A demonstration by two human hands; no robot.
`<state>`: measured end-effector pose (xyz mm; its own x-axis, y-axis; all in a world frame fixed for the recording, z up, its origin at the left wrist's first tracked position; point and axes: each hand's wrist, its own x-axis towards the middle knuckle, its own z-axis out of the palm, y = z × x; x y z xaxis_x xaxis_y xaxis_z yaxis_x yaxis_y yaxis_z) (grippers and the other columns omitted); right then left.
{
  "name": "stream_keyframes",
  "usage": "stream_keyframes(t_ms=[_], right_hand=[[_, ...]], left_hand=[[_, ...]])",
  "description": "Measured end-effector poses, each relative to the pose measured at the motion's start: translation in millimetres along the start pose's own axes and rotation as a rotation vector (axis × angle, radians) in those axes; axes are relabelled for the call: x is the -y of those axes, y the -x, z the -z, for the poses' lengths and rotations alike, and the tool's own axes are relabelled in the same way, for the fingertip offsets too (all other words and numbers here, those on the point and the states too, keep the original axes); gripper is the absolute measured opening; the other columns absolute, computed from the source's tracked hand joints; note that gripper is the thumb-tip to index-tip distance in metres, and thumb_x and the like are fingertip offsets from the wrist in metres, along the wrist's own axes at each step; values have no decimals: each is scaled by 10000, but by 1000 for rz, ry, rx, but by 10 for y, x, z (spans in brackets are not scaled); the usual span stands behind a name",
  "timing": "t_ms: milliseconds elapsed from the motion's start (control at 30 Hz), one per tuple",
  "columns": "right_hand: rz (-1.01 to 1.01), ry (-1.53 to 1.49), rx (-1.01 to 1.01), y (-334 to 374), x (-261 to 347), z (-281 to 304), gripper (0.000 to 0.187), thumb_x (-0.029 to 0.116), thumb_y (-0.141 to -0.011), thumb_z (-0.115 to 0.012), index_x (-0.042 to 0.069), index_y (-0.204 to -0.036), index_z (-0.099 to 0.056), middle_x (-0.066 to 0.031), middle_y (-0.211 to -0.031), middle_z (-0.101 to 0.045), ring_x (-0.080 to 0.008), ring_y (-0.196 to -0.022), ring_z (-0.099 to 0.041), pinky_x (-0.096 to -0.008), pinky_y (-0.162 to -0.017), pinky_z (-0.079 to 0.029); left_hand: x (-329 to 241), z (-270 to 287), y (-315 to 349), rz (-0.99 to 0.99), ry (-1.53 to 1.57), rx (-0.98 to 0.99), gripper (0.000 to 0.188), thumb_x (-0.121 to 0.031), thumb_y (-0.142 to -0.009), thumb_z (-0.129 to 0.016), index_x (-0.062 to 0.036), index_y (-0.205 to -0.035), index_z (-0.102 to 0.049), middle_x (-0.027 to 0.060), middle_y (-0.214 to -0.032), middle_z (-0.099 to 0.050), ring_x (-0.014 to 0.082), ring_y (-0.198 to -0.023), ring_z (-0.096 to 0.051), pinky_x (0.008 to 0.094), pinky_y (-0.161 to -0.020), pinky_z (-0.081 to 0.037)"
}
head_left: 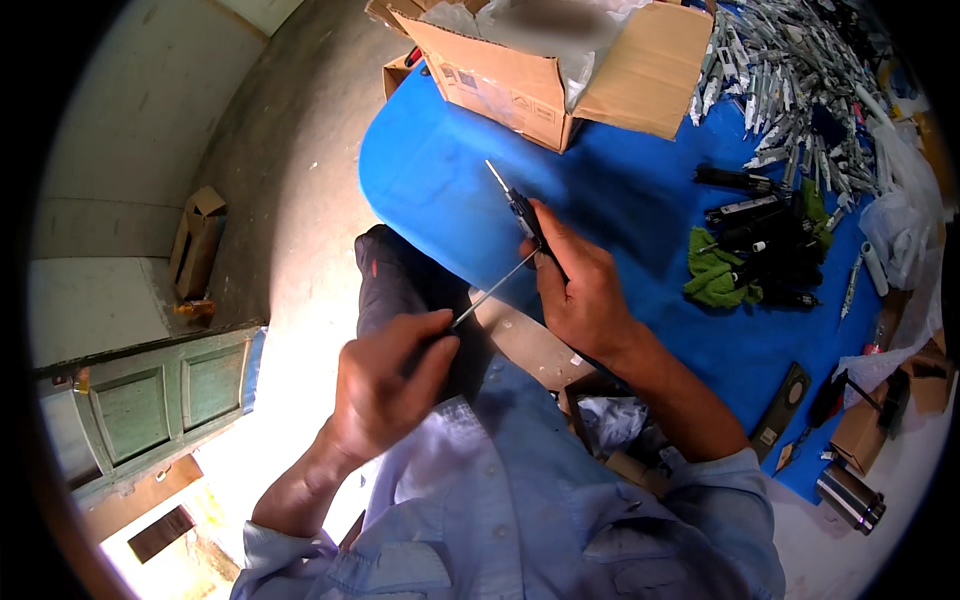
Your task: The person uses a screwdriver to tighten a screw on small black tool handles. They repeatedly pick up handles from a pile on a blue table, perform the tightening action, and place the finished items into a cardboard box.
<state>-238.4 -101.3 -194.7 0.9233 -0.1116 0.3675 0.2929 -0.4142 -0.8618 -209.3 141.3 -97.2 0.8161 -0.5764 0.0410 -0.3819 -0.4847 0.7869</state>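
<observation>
My left hand is closed around what looks like a screwdriver. Its handle is hidden in the fist, while the thin metal shaft slants up and to the right. The shaft's tip meets the side of a slim dark device in my right hand. The fingers and thumb of that hand grip the device from the right, and a thin pale metal rod sticks out of its far end. Both hands are above my lap, by the near left edge of the blue-covered table.
An open cardboard box with plastic lining stands at the back. A heap of slim grey parts covers the far right. Several black devices lie on a green cloth. A metal cylinder lies at the near right.
</observation>
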Motion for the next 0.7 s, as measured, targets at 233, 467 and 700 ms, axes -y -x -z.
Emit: stream_keyframes(t_ms=[233,467,700], right_hand=[[49,10,28,-36,84,-18,482,-96,-958,-560,-107,-1438,-521,-273,-1073,-699,-387,-932,-739,-420,-794,-588],[-69,-62,50,-35,70,29,495,-91,-958,-550,-99,-1452,-517,-256,-1072,-718,-375,-946,-745,-422,-834,-584],[-43,-34,44,-21,43,23,584,-136,-950,-575,-28,-1521,-514,-144,-1035,-734,-168,-787,-673,-300,-733,-554]], left_hand=[[70,180,-41,871,916,165,287,-225,-1053,-653,35,-1175,-670,133,-824,-720,44,-491,-528,165,-361,-328],[-39,41,-33,437,324,6,300,-141,-941,-741,35,-1175,-676,82,-945,-725,118,-733,-662,264,-573,-525],[-54,16,91,-192,-291,-63,333,10,-812,-845,4,-1107,-690,159,-1010,-677,317,-816,-736,381,-663,-611]])
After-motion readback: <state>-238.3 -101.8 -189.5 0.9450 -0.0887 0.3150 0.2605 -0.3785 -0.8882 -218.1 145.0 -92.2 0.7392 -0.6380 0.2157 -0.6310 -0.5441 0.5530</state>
